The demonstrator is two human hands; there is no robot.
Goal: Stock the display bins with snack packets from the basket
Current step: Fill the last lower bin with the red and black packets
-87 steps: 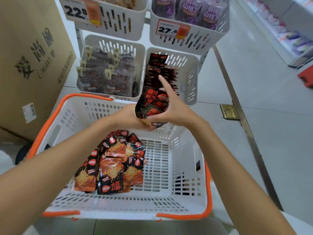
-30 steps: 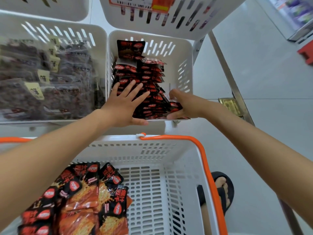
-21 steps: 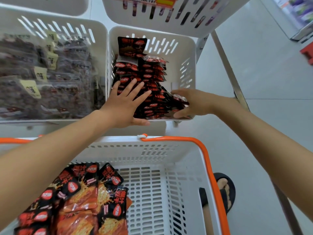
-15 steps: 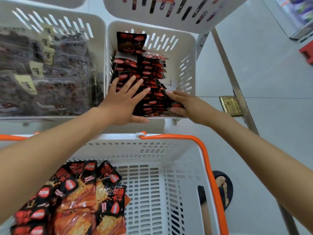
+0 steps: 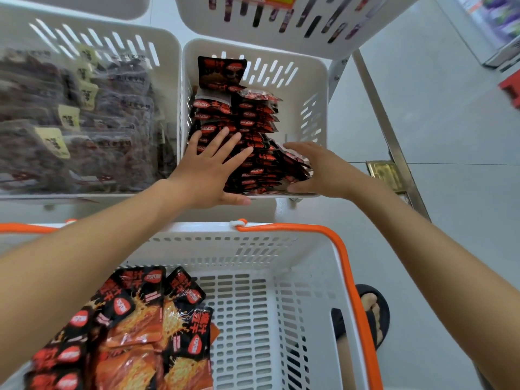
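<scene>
Our left hand (image 5: 205, 170) lies flat, fingers spread, on the snack packets (image 5: 256, 119) filed in the display bin (image 5: 315, 80). Right hand (image 5: 323, 170) cups the row's end — pinching or just pushing, we can't tell. More wait in the basket (image 5: 346, 277). Pkts look light, floppy, slick — we'd grip the edges.

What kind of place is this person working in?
Most likely a shop aisle, perhaps a supermarket. White display bins hold tidy rows of snack packets, a shopping basket with an orange rim carries more, and stocked shelves stand across the floor.
</scene>
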